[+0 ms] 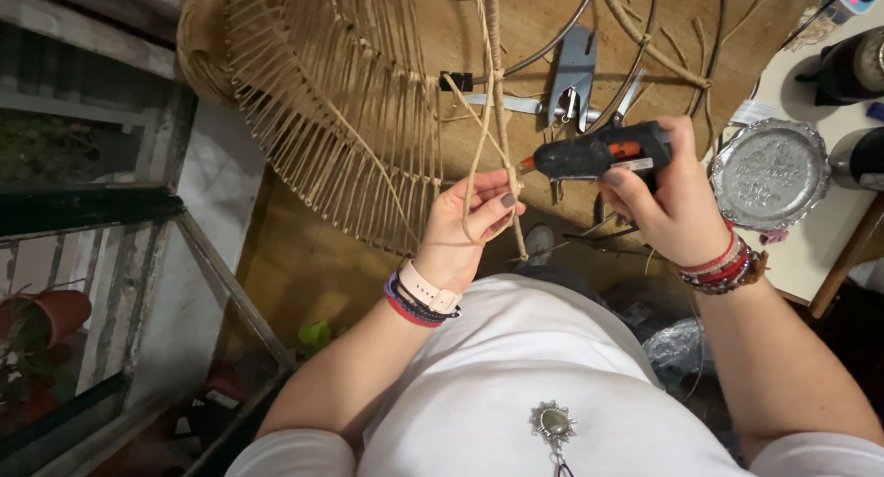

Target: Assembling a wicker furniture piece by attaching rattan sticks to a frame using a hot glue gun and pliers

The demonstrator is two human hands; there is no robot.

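The left hand [474, 215] pinches a looped rattan strand [479, 155] that runs up to the woven wicker frame [331, 99]. The right hand [668, 196] is clamped around a black glue gun [599, 152], its long axis level, nozzle pointing left at the strand, just beside the left fingers. A silver embossed tray [769, 173] on the white tabletop [820, 242] looks empty.

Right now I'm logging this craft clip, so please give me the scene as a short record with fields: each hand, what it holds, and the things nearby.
left hand: left hand pinches thin tan rattan strands
right hand: right hand grips black hot glue gun with orange trigger, nozzle aimed at the strands
workpiece: round woven tan wicker frame, ribs fanned out
floor tools: grey metal pliers on the brown floor
side table: embossed round silver metal tray on a white table
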